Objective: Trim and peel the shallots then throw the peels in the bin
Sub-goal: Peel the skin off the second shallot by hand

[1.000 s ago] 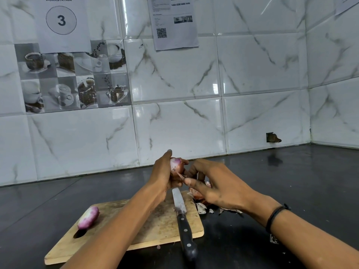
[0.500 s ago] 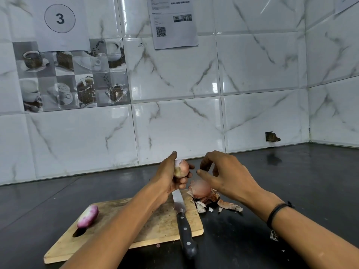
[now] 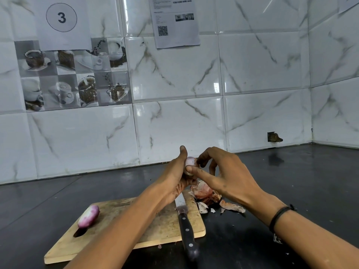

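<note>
The left grip (image 3: 175, 173) holds a partly skinned shallot (image 3: 190, 162) above the worktop (image 3: 310, 181), and the right grip (image 3: 223, 171) pinches at it. Below, a knife (image 3: 184, 220) and a peeled shallot (image 3: 89, 216) lie on the cutting board (image 3: 165, 230), with loose peels (image 3: 203, 192) just beside it.

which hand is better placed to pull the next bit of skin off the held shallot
Right. The left hand grips the shallot and steadies it. The right hand has thumb and forefinger pinching at its skin, so it can likely pull.
</note>
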